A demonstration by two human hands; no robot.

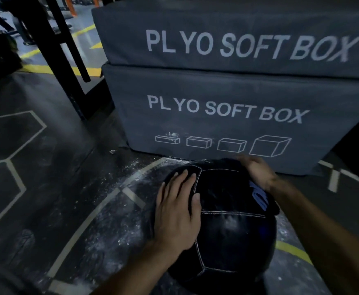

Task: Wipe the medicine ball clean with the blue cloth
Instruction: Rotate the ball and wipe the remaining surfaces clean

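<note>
A large black medicine ball [227,226] with pale stitched seams rests on the dark gym floor just below me. My left hand [177,209] lies flat on its upper left side, fingers spread. My right hand [257,170] is on the ball's far right top, blurred, pressing the dark blue cloth [259,199] against the surface. The cloth drapes down the ball's right side beneath my wrist and is partly hidden.
Two stacked grey foam boxes [227,92] printed "PLYO SOFT BOX" stand directly behind the ball. Black rack posts [67,67] rise at the upper left. White chalk dust [123,188] and painted lines mark the floor around the ball.
</note>
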